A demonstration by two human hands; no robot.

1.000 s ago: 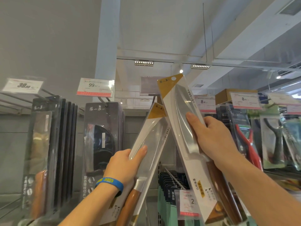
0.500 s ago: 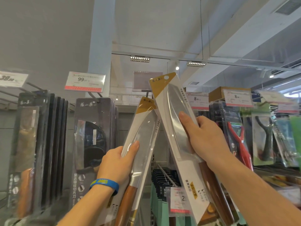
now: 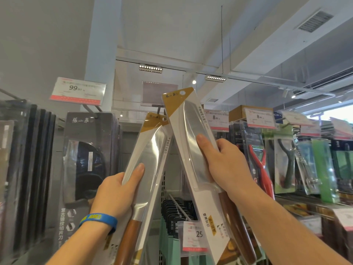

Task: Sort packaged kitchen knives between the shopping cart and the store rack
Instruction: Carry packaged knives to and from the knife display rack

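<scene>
Two clear packs each holding a wooden-handled knife, left hand gripping left pack, right hand gripping right pack, tops touching, before rack

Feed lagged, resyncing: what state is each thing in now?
left knife pack: off the rack, tilted right
right knife pack: off the rack, tilted left, higher
left hand: grips left knife pack
right hand: grips right knife pack
black cleaver box: hanging on its peg
</scene>
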